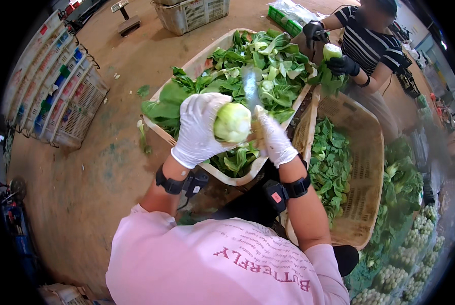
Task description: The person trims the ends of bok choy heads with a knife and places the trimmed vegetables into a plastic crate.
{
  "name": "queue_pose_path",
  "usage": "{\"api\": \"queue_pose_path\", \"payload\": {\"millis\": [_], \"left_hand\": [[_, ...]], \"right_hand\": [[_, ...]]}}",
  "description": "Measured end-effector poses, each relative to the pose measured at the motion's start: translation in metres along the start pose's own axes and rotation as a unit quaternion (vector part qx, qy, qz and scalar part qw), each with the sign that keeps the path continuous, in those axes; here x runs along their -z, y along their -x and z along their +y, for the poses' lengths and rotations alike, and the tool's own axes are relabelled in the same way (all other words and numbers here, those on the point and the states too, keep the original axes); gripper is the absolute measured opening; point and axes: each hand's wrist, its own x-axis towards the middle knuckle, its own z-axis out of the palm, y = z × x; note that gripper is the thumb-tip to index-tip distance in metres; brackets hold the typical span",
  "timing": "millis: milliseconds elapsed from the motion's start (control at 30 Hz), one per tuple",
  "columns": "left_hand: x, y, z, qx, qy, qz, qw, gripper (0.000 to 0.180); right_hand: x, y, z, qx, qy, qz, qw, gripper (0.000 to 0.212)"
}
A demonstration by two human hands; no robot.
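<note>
My left hand (199, 129), in a white glove, is closed round a head of bok choy (232, 123), its pale cut base turned toward my right hand. The green leaves of that head stick out to the left, over a crate's rim. My right hand (274, 136), also gloved in white, grips a knife (250, 86) just right of the base. The knife's blade points away from me and is smeared by motion; its handle is partly hidden by my fingers. Beneath both hands stands a pale plastic crate (191, 65) heaped with loose bok choy leaves.
To my right, a second crate (362, 168) holds green leaves. Beyond it, a co-worker (372, 46) in black gloves holds another bok choy (332, 52). Stacked crates (60, 86) stand at left, a scale (128, 23) at the back. Bundled greens (397, 254) lie at lower right.
</note>
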Motion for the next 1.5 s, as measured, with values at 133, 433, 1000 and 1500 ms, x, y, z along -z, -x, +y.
{"api": "queue_pose_path", "payload": {"millis": [133,433,1000,1500], "left_hand": [[-0.015,-0.004,0.014,-0.099,-0.058,-0.081,0.990,0.081],[-0.045,0.011,0.023,-0.087,-0.078,-0.035,0.993,0.060],[-0.077,0.023,0.030,-0.070,-0.080,0.019,0.994,0.038],[-0.067,0.011,0.021,0.062,-0.188,-0.103,0.975,0.038]], "right_hand": [[-0.003,-0.003,0.029,-0.074,-0.389,-0.136,0.908,0.060],[0.020,-0.009,0.064,0.089,-0.325,-0.075,0.939,0.048],[0.020,-0.019,0.072,0.143,-0.416,-0.029,0.898,0.035],[0.035,-0.009,0.062,0.205,-0.427,0.044,0.880,0.041]]}}
